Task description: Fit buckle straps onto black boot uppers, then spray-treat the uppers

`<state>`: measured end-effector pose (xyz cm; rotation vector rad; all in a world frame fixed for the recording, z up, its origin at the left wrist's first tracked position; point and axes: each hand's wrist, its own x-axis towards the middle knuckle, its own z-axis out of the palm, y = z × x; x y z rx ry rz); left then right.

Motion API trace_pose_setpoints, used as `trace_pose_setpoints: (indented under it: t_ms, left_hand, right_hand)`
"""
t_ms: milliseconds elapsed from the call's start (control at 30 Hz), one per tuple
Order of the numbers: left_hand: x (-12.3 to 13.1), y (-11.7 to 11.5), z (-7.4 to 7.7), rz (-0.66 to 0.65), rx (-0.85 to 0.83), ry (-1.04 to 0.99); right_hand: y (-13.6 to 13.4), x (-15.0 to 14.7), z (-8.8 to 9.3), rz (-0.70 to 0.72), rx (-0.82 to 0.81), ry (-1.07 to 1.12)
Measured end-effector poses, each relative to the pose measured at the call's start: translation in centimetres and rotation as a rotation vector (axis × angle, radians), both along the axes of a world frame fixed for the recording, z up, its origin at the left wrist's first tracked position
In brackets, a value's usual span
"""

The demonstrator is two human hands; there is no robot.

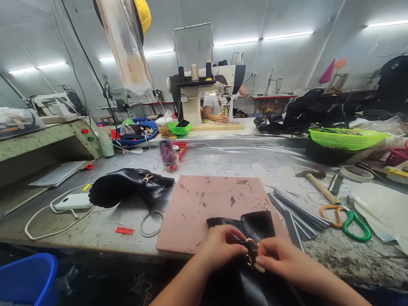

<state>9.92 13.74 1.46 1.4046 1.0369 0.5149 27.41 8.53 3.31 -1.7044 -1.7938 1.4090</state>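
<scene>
A black leather boot upper [259,225] lies partly on the pink board [191,199] and hangs toward me over the table's front edge. On it sits a gold metal buckle [251,242]. My left hand [223,244] closes its thumb and fingers on the buckle's left side. From the right, my right hand [277,255] pinches the buckle's other side, where a small pale tip shows below the fingers. Fingertips hide part of the metal. Left of the board rests a similar black piece [127,187] with a gold buckle of its own.
Right of the board lie grey strips [296,212], scissors with orange and green handles [353,225], and a hammer [321,187]. A white power bank [72,201] with its cable is at left. Behind stands a sewing machine [194,97], with a person [212,106] beyond it.
</scene>
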Motion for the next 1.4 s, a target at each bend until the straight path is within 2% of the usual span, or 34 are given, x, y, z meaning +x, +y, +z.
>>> trace_pose_setpoints:
  t_ms: [67,167,233,300,400,500,600,767,933,1067,1200,1400]
  left_hand:
    - [-0.1,-0.3,-0.3,0.012,-0.001,0.002]
    - [0.0,-0.6,-0.3,0.03,0.009,0.007]
    - [0.0,-0.9,0.0,0.029,0.081,0.06]
    - [-0.1,-1.1,0.5,0.037,0.148,0.145]
    - [-0.5,-1.1,1.3,0.03,0.137,0.232]
    - [-1.2,-0.9,1.7,-0.076,0.164,0.226]
    - [-1.4,-0.5,1.4,-0.139,0.219,0.201]
    - [-0.9,-0.3,0.6,-0.057,0.185,0.138]
    - [-1.1,0.1,1.2,-0.185,0.295,0.146]
    - [-1.1,0.4,1.7,-0.201,0.253,0.163]
    - [-0.5,0.2,1.4,-0.179,0.271,0.148]
    - [-0.4,0.0,0.9,-0.163,0.278,0.157]
  right_hand:
    - [0.2,0.5,0.5,0.053,0.005,-0.056]
    - [0.8,0.6,0.9,0.03,0.204,-0.075]
    - [1.3,0.2,0.8,0.04,0.26,-0.022]
    - [1.7,-0.1,0.5,0.086,0.196,0.033]
    - [2.0,-0.3,-0.1,0.086,0.126,0.134]
    - [1.9,-0.2,-0.3,0.046,0.098,0.215]
    - [1.8,-0.1,-0.4,0.014,0.11,0.239]
    - [2.0,0.1,-0.9,-0.019,0.125,0.359]
    - [2.4,0.8,-1.2,-0.098,0.077,0.451]
    - [2.4,1.2,-1.0,-0.028,0.013,0.484]
    - [2.4,1.1,-1.0,0.023,-0.015,0.499]
    - [2.2,0.8,-1.2,-0.057,0.015,0.507]
